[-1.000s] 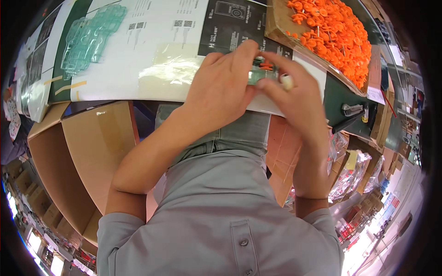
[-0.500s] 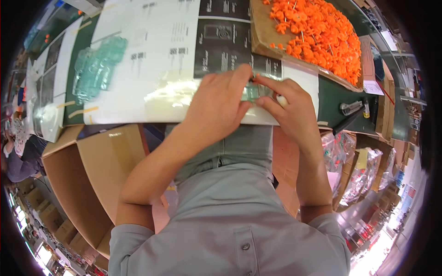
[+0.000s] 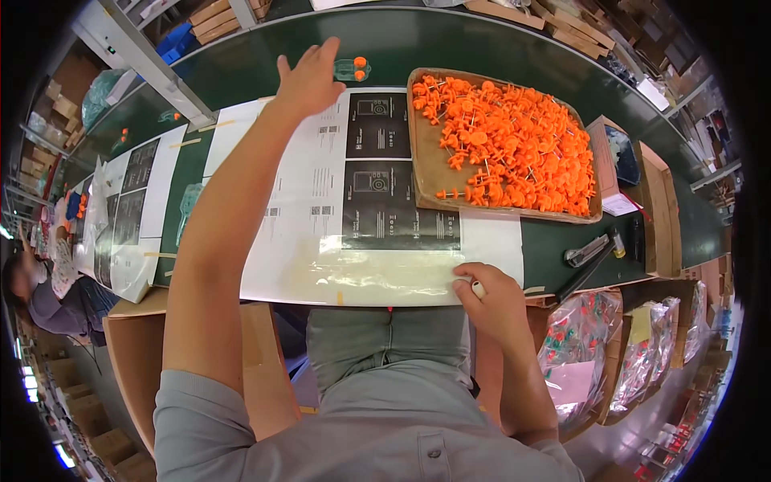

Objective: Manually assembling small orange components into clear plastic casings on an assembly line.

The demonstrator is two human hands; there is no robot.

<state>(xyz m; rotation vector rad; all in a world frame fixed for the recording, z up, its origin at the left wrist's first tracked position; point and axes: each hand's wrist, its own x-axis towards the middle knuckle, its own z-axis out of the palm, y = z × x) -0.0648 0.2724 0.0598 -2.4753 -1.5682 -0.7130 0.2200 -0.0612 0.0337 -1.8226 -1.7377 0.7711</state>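
Close in, a stubby white cylinder (image 3: 478, 288) is held in the curled right hand (image 3: 495, 302). Way out, the left hand (image 3: 312, 82) is loosely spread; nearest it, around 2–3 o'clock, a clear plastic tray (image 3: 344, 71) is parked, long axis roughly 9-to-3.

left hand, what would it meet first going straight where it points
For the left hand, the way looks free across the green bench top toward its far edge; the clear pack sits right of that line. Height is unclear.
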